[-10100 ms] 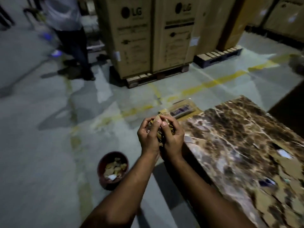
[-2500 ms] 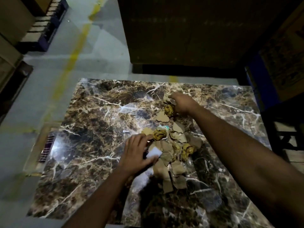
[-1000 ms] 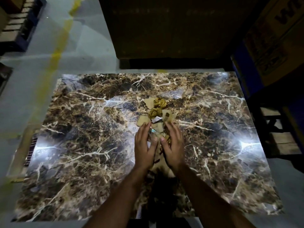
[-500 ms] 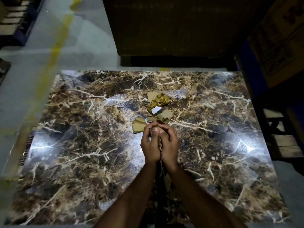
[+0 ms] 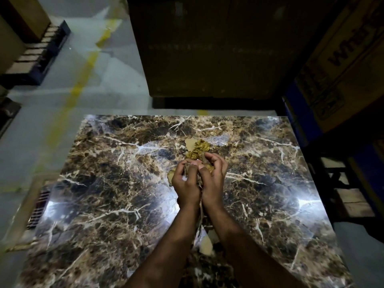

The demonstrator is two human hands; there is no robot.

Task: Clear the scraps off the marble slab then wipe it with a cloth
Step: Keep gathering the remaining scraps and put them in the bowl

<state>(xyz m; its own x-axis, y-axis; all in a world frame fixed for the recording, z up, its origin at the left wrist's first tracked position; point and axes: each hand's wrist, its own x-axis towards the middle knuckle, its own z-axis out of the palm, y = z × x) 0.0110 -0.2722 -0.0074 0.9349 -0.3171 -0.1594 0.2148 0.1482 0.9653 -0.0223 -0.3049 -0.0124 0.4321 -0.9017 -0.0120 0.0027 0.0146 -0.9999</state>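
A dark brown marble slab [image 5: 104, 204] with white veins fills the lower view. My left hand [image 5: 186, 183] and my right hand [image 5: 213, 179] are cupped together above its middle, fingers curled round a bundle of brown cardboard and crumpled paper scraps. Just beyond my fingertips a small heap of scraps [image 5: 197, 149] lies on the slab. One loose cardboard piece [image 5: 206, 245] shows between my forearms, near the front. No cloth is in view.
A big dark carton [image 5: 207, 48] stands behind the slab. Printed cartons [image 5: 342, 69] rise at the right, over a wooden pallet [image 5: 353, 200]. Grey floor with a yellow line [image 5: 83, 80] lies at the left, with a flat framed object [image 5: 31, 204] beside the slab.
My hands came together on the slab, scooped the near scraps and lifted them as a bundle. The heap left beyond my fingertips has shrunk.
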